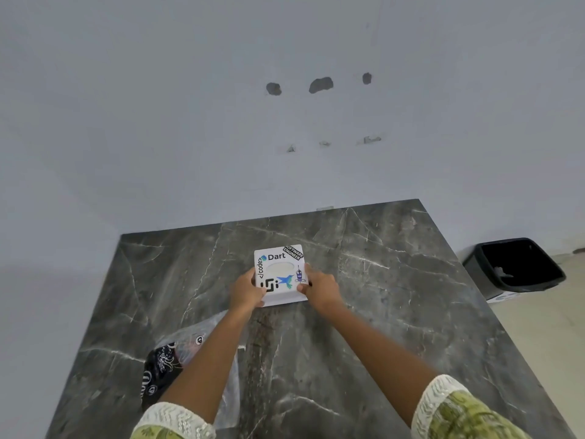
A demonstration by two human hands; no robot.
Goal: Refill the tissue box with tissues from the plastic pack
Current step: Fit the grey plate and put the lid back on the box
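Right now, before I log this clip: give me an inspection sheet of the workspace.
Surface: dark marble table, white veins, no spills seen.
Job's things: white stickered tissue box mid-table, oval slot up; plastic pack near edge, under the left forearm.
Clutter: nothing seen.
Grippers: left hand and right hand grip the box's opposite sides.
Cables: nothing seen.
Surroundings: wall with patched holes; black bin on the floor at right.

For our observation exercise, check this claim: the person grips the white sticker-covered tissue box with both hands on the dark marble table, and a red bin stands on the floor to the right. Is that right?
One detail is wrong: the bin is black, not red, as the head view shows. The rest holds: the left hand and the right hand grip the white sticker-covered tissue box on the dark marble table.
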